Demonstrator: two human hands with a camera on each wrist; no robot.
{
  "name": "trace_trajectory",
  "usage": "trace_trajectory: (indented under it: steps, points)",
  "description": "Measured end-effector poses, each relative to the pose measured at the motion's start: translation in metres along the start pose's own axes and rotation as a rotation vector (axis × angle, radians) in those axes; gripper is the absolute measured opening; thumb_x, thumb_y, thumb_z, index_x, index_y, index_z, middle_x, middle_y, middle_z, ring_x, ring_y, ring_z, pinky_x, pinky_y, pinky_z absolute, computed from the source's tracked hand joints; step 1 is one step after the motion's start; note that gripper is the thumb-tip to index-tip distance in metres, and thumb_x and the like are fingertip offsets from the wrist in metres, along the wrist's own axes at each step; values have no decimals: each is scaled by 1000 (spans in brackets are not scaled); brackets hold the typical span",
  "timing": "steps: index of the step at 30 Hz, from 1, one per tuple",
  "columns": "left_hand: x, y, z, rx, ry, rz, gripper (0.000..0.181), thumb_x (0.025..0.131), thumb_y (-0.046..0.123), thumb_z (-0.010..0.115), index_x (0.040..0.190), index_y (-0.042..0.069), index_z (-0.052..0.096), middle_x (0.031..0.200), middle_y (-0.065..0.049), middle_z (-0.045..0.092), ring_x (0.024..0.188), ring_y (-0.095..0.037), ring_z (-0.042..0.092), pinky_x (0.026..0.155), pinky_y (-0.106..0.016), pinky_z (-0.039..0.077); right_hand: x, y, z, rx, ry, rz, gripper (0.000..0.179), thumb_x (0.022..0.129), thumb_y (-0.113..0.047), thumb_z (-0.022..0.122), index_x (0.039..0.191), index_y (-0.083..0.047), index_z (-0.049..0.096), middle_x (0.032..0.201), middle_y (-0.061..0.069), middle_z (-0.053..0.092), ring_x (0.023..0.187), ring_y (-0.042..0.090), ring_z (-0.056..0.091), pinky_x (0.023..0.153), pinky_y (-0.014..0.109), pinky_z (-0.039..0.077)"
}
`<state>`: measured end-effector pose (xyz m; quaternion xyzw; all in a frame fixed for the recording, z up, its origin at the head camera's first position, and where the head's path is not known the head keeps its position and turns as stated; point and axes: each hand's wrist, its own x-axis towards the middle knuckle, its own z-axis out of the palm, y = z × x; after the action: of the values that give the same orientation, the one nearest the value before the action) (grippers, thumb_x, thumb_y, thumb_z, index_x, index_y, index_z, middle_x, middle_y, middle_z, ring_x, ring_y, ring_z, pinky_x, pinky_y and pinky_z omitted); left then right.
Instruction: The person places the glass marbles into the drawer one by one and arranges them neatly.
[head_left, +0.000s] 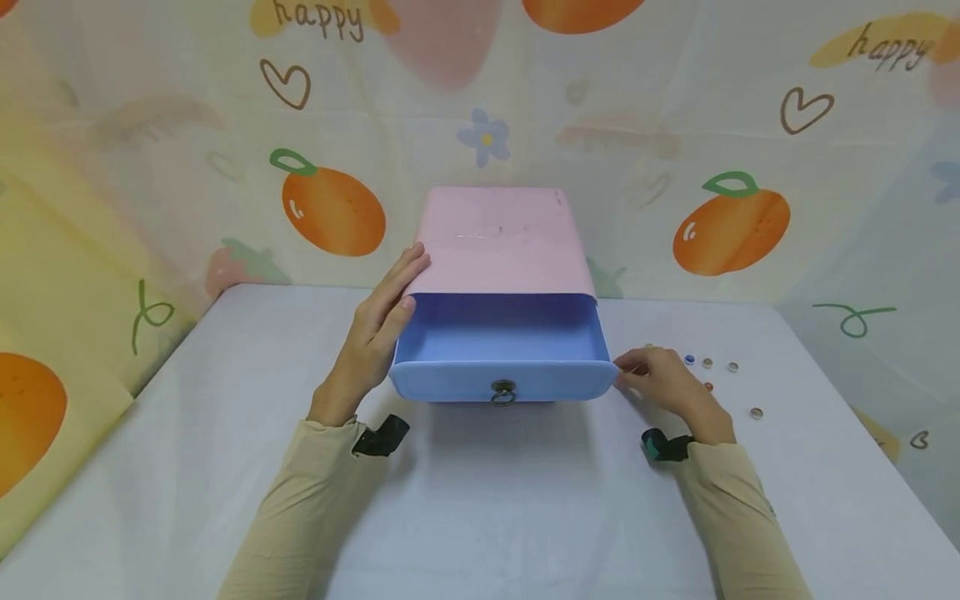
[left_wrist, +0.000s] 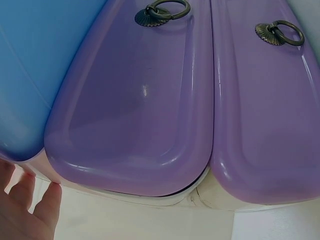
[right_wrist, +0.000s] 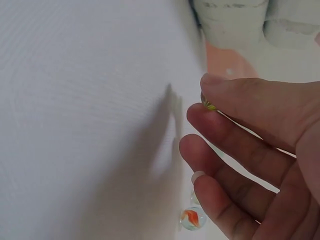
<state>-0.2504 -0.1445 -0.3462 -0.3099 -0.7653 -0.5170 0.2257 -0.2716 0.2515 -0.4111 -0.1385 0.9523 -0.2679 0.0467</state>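
A pink drawer cabinet stands at the middle of the white table, its blue drawer pulled out and showing a bare interior. My left hand rests against the cabinet's left side, fingers extended along it. Just right of the drawer's front corner is my right hand. Between its thumb and index finger it pinches a small glass marble with yellow-green colouring, mostly covered by the fingertips. The other fingers are loosely bent. A bronze ring pull hangs on the drawer front.
Several marbles lie on the table around and beyond the right hand, among them a blue one and an orange-swirled one. Below the blue drawer are purple drawers with ring pulls. A fruit-patterned cloth hangs close behind the cabinet.
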Motion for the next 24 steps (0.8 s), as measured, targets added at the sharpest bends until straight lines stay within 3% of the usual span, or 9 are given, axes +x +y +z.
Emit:
trace_trajectory:
  steps: [11, 17, 24]
  points:
    - [0, 1, 0, 2, 1, 5, 49, 101, 9, 38, 150, 11, 44, 161, -1, 35, 153, -14, 23, 127, -31, 16, -4, -9, -9, 35, -11, 24, 27, 93, -12, 65, 116, 3, 70, 109, 20, 72, 99, 35, 65, 90, 52, 55]
    - [0, 1, 0, 3, 2, -3, 49, 101, 10, 39, 150, 12, 44, 161, -1, 35, 154, -21, 23, 127, -31, 16, -7, -13, -15, 30, 38, -28, 28, 93, -13, 65, 116, 3, 70, 107, 19, 73, 96, 34, 68, 87, 52, 56]
    - [0, 1, 0, 2, 0, -6, 49, 102, 10, 39, 150, 12, 44, 161, 1, 35, 153, -15, 23, 127, -31, 16, -10, -19, -20, 16, 92, -55, 28, 93, -14, 67, 116, 3, 70, 106, 20, 73, 93, 33, 68, 83, 49, 59]
